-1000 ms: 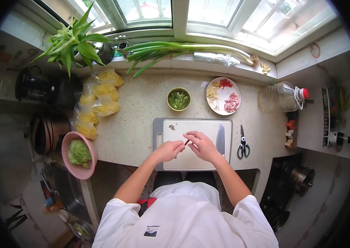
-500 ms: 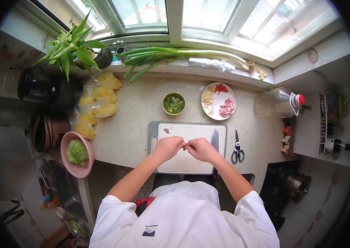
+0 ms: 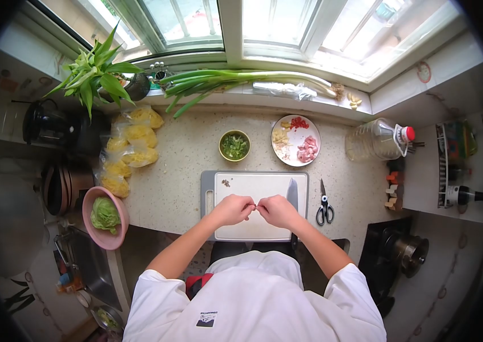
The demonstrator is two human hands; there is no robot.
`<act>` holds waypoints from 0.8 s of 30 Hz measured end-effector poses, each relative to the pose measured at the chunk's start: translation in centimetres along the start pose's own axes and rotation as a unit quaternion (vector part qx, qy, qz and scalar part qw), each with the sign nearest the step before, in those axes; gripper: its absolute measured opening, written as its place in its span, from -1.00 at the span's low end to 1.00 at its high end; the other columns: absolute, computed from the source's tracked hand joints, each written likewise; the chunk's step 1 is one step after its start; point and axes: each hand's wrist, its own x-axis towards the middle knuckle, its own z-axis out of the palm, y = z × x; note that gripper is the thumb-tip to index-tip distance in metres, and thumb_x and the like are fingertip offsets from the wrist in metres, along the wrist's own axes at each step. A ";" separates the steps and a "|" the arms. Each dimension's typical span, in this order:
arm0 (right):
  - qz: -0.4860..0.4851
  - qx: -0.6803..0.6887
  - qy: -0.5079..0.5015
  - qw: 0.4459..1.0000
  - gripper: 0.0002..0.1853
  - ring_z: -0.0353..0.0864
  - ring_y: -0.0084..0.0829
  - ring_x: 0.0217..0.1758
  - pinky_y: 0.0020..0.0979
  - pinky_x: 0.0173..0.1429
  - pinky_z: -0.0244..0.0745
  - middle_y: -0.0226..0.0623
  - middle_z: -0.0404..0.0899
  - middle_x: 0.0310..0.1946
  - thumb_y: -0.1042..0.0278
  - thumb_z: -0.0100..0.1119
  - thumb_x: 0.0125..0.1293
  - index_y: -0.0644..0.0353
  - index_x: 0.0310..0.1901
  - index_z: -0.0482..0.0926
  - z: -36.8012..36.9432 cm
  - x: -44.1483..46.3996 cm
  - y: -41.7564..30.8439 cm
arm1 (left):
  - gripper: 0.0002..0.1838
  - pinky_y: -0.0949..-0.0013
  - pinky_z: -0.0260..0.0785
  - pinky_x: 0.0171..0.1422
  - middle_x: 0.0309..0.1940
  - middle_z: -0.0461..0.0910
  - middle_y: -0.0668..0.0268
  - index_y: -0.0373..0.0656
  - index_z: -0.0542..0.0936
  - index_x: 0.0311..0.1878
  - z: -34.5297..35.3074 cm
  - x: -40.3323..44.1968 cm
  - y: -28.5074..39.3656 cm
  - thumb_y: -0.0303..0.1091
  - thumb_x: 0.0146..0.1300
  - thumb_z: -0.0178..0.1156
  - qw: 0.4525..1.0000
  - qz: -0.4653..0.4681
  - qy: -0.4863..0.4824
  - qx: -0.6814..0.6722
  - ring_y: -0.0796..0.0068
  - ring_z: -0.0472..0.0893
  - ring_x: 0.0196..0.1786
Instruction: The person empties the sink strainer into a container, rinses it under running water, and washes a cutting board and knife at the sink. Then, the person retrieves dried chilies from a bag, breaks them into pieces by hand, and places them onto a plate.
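Observation:
Over the white cutting board (image 3: 253, 231), my left hand (image 3: 234, 210) and my right hand (image 3: 277, 211) meet fingertip to fingertip, both closed in a pinch. A small dark red bit, mostly hidden by the fingers, shows between them. On the board's upper left lies a little pile of brown bits (image 3: 226, 183). A knife (image 3: 292, 194) rests at the board's right side, its blade pointing away from me. Behind the board stand a bowl of chopped greens (image 3: 234, 146) and a white plate (image 3: 292, 154) with red pieces, pale chopped pieces and pink meat.
Scissors (image 3: 324, 205) lie right of the board, near a large plastic bottle (image 3: 372, 139). Bags of yellow noodles (image 3: 138, 137) and a pink basin (image 3: 88, 219) with lettuce (image 3: 105, 215) are at the left. Green onions (image 3: 241, 76) lie along the windowsill.
My hands have come together at the fingertips from a looser pose, and the long red piece seen earlier is now mostly hidden. The whole view has shifted slightly.

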 end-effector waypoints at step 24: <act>-0.136 -0.026 0.206 0.969 -0.92 0.65 -0.08 -0.46 -0.25 -0.35 0.51 -0.06 0.63 -0.50 0.49 0.22 0.29 0.30 -0.34 0.63 -0.4 -0.8 -3.4 | -0.65 0.29 0.60 -0.14 -0.57 0.34 0.47 -0.07 0.43 -0.35 3.4 -0.9 0.3 -0.13 0.62 0.00 0.749 -0.036 0.025 -0.662 0.59 0.45 -0.55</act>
